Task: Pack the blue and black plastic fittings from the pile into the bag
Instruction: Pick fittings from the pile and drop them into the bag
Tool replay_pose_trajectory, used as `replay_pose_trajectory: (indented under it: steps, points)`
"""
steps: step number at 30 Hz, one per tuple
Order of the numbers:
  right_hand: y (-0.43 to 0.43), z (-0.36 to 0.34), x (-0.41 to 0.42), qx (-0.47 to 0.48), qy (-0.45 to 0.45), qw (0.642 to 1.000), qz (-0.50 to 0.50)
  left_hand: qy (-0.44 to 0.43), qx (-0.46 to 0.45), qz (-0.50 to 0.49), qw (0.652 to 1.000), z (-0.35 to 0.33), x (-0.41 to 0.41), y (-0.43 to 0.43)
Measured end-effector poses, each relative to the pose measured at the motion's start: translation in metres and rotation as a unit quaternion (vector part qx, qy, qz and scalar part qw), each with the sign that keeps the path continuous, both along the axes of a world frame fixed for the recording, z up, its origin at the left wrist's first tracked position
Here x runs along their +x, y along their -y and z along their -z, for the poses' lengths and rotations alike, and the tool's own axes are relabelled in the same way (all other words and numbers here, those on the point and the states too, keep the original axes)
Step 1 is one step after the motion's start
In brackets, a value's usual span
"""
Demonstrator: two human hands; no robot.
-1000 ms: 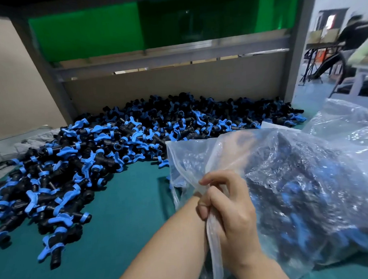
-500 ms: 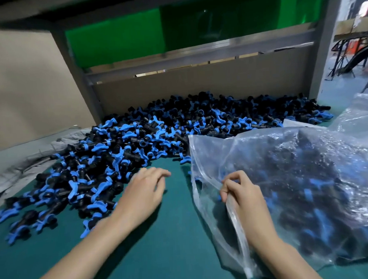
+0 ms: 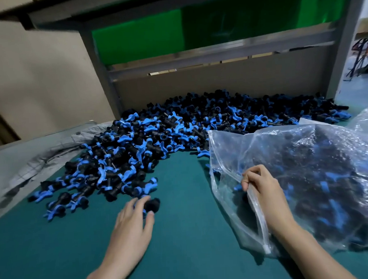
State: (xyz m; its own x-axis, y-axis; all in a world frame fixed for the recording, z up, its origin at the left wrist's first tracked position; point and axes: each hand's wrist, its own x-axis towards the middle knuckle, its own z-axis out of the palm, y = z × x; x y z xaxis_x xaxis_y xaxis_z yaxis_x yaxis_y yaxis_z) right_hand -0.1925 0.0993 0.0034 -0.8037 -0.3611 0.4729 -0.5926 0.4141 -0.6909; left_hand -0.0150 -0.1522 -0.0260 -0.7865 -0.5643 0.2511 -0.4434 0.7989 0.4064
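The bag lies on its side on the green mat, at the right of the view. Its long axis runs roughly left to right and its open mouth faces left, toward the pile. It is clear plastic, and the blue and black fittings already inside show through it.

The right hand rests on the near left part of the bag, with thumb and curled fingers pinching the upper edge of the mouth and holding it lifted.

The left hand is well apart from it, out on the mat at the near edge of the pile. Its fingers and thumb close on one fitting at the fingertips. The fitting's black end sticks out to the right, toward the bag, but it is blurred and its long axis cannot be told.

The pile spreads from the back board forward and leftward, reaching the grey cloth; its right edge lies just behind the bag's mouth.
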Motion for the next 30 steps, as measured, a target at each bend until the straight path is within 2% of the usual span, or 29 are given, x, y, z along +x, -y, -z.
replay_pose_trajectory:
  steps: [3, 10, 15, 20, 25, 27, 30]
  points:
    - [0.001, 0.0, 0.002, -0.001, 0.009, 1.0, 0.001, -0.035, 0.002, 0.032, 0.999, -0.001, -0.026, -0.018]
    - [0.0, -0.001, 0.001, 0.0, 0.021, 1.0, -0.005, -0.05, 0.015, 0.096, 0.994, -0.012, -0.102, -0.018]
    - [0.001, 0.002, -0.003, -0.006, 0.035, 0.999, -0.006, -0.093, 0.115, 0.089, 0.985, 0.001, -0.102, -0.005]
    - [0.002, 0.003, -0.005, 0.003, 0.015, 1.0, -0.007, -0.107, 0.076, 0.07, 0.989, 0.002, -0.1, -0.003]
    - [0.002, 0.005, -0.006, 0.01, 0.008, 1.0, -0.009, -0.072, 0.005, 0.041, 0.997, 0.003, -0.102, -0.005]
    - [0.002, 0.005, -0.005, 0.007, 0.006, 1.0, -0.012, -0.092, 0.05, 0.039, 0.994, 0.001, -0.102, -0.005]
    - [0.002, 0.004, -0.006, 0.01, 0.007, 1.0, -0.01, -0.159, 0.178, 0.04, 0.97, -0.002, -0.099, -0.004]
